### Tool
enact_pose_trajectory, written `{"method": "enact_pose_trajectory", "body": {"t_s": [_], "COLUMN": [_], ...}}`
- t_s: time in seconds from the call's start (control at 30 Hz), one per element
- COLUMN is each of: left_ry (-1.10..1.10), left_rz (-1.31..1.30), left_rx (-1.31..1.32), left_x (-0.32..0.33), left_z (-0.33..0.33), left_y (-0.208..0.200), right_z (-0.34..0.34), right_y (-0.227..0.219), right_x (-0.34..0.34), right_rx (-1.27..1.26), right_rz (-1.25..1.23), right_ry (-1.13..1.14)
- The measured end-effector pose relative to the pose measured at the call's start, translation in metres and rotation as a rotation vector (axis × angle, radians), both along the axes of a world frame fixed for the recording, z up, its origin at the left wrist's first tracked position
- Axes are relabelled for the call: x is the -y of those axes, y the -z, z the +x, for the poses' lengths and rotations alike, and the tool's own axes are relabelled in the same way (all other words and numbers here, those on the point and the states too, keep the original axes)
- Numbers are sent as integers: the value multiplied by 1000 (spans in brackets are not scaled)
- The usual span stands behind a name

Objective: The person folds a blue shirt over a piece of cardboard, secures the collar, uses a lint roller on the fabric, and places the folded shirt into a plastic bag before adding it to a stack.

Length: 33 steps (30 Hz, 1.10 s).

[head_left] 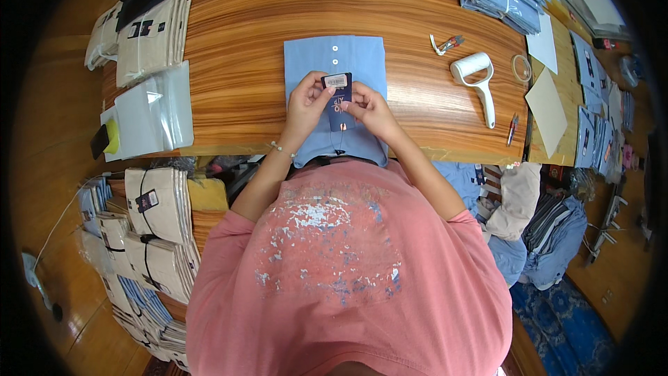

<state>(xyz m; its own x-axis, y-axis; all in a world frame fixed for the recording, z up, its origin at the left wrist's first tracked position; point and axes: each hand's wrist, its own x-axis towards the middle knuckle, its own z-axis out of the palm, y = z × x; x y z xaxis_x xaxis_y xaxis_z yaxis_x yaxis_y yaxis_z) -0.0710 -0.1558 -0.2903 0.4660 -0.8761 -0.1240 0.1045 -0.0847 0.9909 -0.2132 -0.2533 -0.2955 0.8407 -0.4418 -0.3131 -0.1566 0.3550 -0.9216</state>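
A folded light blue shirt (pixel 300 56) lies on the wooden table in front of me, small white buttons showing near its far edge. Above it I hold a dark navy hang tag (pixel 341 115) with a white barcode sticker at its top. My left hand (pixel 307 99) pinches the tag's upper left side, thumb on the sticker. My right hand (pixel 371 110) grips its right side, the thumb lying across the front. A thin cord runs from the tag's lower end down to the shirt's near part.
Right of the shirt lie a white lint roller (pixel 480 87), small thread snippers (pixel 451 44), a tape ring (pixel 521 68) and a pen-like tool (pixel 513 129). Stacked blue shirts (pixel 497 0) stand far right. Cream garments (pixel 149 42) and clear plastic bags (pixel 156 111) are at left.
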Motion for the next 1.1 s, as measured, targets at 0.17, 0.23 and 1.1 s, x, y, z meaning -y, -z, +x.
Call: {"method": "enact_pose_trajectory", "body": {"t_s": [0.17,0.23,1.1], "left_ry": [21,215,127], "left_rz": [-80,101,-14], "left_rx": [-41,-254,663], "left_x": [-7,-26,-19], "left_z": [-3,8,-33], "left_y": [6,21,-18], "right_z": [-2,-1,-5], "right_y": [-6,-14,5], "right_x": [0,-1,-14], "right_rx": [70,114,31], "right_rz": [89,128,130], "right_ry": [85,130,243]}}
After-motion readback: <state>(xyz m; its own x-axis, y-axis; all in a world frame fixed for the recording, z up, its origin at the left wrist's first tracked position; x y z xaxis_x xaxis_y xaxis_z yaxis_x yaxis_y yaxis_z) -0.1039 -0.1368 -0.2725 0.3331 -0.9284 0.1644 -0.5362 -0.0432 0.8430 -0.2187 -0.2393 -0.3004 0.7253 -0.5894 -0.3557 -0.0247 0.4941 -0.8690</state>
